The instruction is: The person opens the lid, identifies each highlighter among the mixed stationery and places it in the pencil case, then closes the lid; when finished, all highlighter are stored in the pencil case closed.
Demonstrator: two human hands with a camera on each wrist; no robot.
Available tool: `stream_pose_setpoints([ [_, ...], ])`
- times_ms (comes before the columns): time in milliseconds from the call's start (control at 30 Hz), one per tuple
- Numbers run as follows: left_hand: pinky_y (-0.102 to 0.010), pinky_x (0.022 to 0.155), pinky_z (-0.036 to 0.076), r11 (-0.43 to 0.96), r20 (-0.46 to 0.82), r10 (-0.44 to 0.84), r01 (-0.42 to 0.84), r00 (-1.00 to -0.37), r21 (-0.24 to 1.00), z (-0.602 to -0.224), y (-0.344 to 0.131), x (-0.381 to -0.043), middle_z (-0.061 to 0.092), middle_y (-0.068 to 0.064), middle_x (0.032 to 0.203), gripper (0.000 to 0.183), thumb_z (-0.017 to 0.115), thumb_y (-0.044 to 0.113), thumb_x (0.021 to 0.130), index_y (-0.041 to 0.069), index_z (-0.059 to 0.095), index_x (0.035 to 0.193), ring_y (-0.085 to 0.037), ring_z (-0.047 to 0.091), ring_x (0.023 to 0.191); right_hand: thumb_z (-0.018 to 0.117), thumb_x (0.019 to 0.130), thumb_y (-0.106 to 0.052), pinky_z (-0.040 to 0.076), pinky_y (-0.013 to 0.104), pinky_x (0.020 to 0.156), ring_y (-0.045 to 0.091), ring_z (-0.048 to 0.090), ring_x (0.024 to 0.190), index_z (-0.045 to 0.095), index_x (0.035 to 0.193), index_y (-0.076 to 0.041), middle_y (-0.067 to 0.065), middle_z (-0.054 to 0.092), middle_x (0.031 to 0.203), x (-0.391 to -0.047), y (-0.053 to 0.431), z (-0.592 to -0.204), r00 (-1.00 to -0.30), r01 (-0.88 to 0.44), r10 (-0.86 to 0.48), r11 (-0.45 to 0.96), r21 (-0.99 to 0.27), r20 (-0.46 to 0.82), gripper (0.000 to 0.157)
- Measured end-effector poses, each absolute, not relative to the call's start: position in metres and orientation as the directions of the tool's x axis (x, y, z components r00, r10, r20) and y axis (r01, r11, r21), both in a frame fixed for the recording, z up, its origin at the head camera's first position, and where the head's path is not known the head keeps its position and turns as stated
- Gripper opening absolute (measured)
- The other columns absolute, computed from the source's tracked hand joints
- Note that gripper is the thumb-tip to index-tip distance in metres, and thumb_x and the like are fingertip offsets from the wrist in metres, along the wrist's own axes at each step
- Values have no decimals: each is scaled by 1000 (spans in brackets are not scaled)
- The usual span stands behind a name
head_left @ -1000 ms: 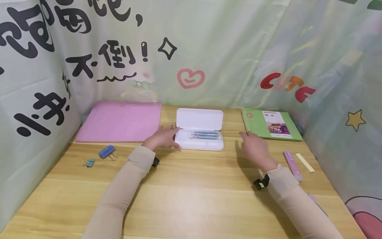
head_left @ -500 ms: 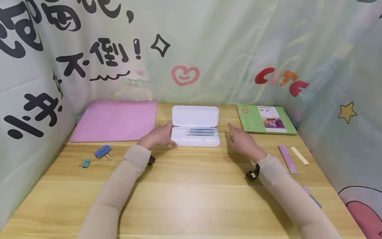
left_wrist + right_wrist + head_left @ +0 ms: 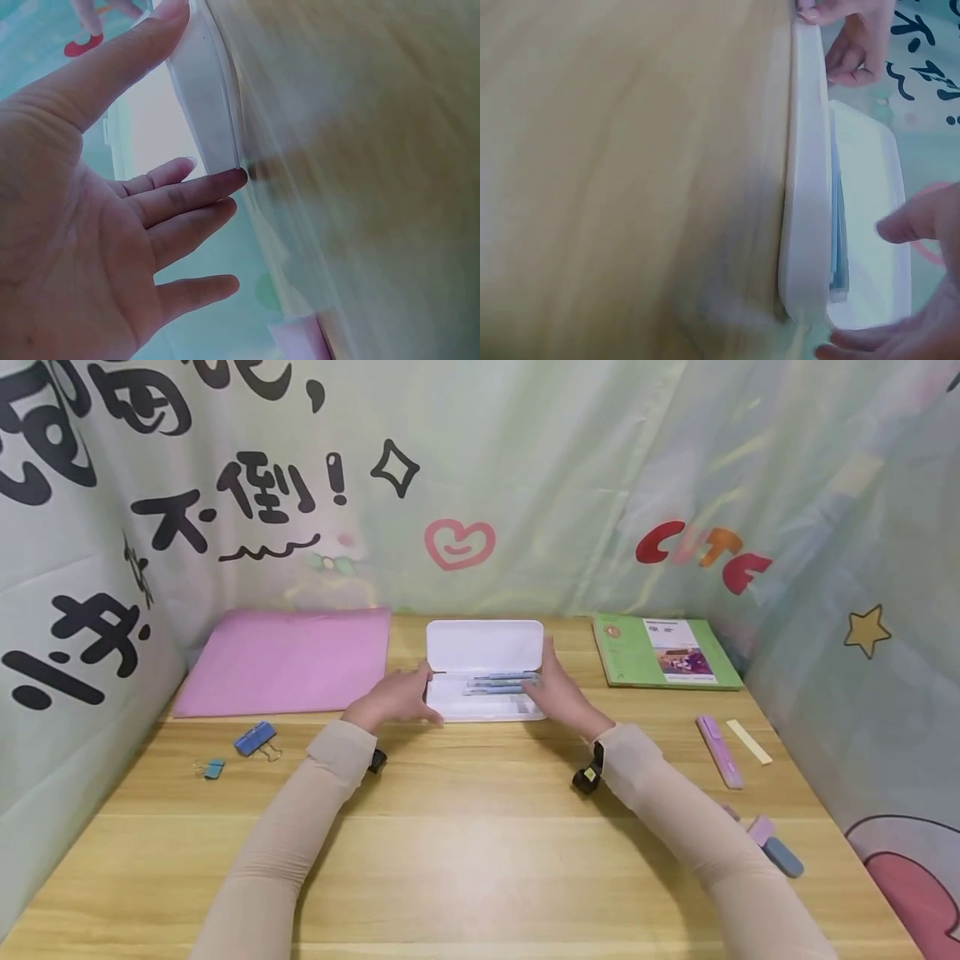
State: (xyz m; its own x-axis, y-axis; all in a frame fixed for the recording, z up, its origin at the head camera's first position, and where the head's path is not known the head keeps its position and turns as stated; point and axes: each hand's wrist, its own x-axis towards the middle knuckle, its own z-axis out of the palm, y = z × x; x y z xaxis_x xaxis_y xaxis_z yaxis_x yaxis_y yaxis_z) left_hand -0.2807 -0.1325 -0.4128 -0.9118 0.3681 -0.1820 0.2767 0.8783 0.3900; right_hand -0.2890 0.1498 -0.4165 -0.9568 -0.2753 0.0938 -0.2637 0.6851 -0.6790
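A white pencil case (image 3: 484, 645) lies at the back middle of the table, its lid raised towards the curtain. Several bluish pens (image 3: 498, 683) lie inside, crosswise. My left hand (image 3: 401, 695) holds the case's left end, thumb at the front corner and fingers at the side. In the left wrist view, fingertips (image 3: 234, 178) touch the end of the case (image 3: 206, 97). My right hand (image 3: 564, 695) is around the right end, thumb above the tray near the pen ends. In the right wrist view this hand (image 3: 937, 296) has its thumb and fingers spread, apparently without gripping the case.
A pink folder or sheet (image 3: 292, 660) lies at the left, a green booklet (image 3: 637, 652) at the right. Blue (image 3: 255, 737) and teal (image 3: 214, 769) binder clips are at front left. A slim purple object (image 3: 718, 752), a cream strip (image 3: 748, 742) and a blue-grey piece (image 3: 783, 857) lie right.
My right hand has moved left, from beside the green booklet to the right end of the pencil case. My left hand has stayed at the left end.
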Motion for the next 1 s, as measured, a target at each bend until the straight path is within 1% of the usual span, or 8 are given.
stream_pose_setpoints([
  [67, -46, 101, 16, 876, -180, 369, 276, -912, 395, -412, -133, -281, 49, -4, 119, 89, 69, 57, 56, 11, 32, 123, -29, 46, 107, 54, 85, -18, 40, 39, 85, 32, 36, 116, -26, 133, -17, 22, 19, 137, -293, 150, -415, -971, -213, -222, 625, -751, 90, 93],
  [133, -45, 101, 15, 878, -182, 368, 277, -912, 391, -412, -133, -280, 49, -3, 118, 88, 69, 58, 57, 11, 32, 122, -29, 46, 107, 54, 85, -16, 35, 42, 92, 34, 31, 119, -23, 134, -18, 22, 23, 133, -297, 152, -413, -981, -160, -177, 538, -828, 74, 92],
  [267, -44, 103, 12, 879, -196, 382, 289, -903, 379, -414, -132, -280, 49, -3, 119, 89, 67, 59, 59, 11, 30, 124, -27, 49, 103, 54, 85, -13, 38, 42, 89, 32, 32, 119, -16, 137, -17, 20, 23, 133, -300, 158, -409, -987, -105, -154, 457, -883, 38, 88],
  [467, -43, 102, 13, 877, -179, 397, 314, -900, 363, -415, -131, -281, 53, -3, 111, 87, 67, 60, 58, 11, 31, 121, -25, 53, 96, 47, 87, -38, 37, 42, 86, 28, 40, 109, 14, 138, -8, 16, 40, 119, -298, 166, -409, -978, -210, -155, 646, -734, 143, 68],
  [633, -42, 101, 17, 878, -188, 402, 318, -896, 358, -415, -132, -281, 56, 0, 86, 83, 66, 61, 58, 11, 34, 115, -17, 54, 74, 32, 85, -56, 37, 41, 86, 24, 43, 107, 39, 121, -10, 8, 45, 117, -292, 170, -407, -964, -250, -116, 698, -671, 238, 59],
  [767, -45, 98, 22, 901, -184, 356, 284, -916, 328, -417, -132, -280, 50, -13, 110, 101, 63, 67, 53, 3, 31, 123, -28, 46, 102, 29, 87, -53, 37, 42, 88, 24, 48, 105, 49, 116, -15, 4, 50, 118, -284, 167, -402, -921, -377, -248, 758, -532, 299, 52],
  [900, -49, 102, 3, 915, -174, 336, 276, -926, 296, -420, -133, -277, 8, -20, 141, 131, 54, 77, 48, 0, -2, 137, -36, 6, 127, 37, 91, -41, 38, 41, 89, 26, 51, 103, 56, 116, -15, 7, 54, 117, -271, 161, -406, -776, -618, -527, 746, -247, 346, 41],
  [1000, -49, 101, -1, 900, -174, 374, 311, -911, 305, -422, -133, -274, -6, -11, 144, 129, 48, 79, 49, 9, -15, 137, -30, -1, 129, 48, 88, -31, 42, 41, 84, 26, 53, 101, 60, 113, -14, 10, 53, 117, -261, 160, -417, -652, -735, -665, 672, -90, 364, 32],
])
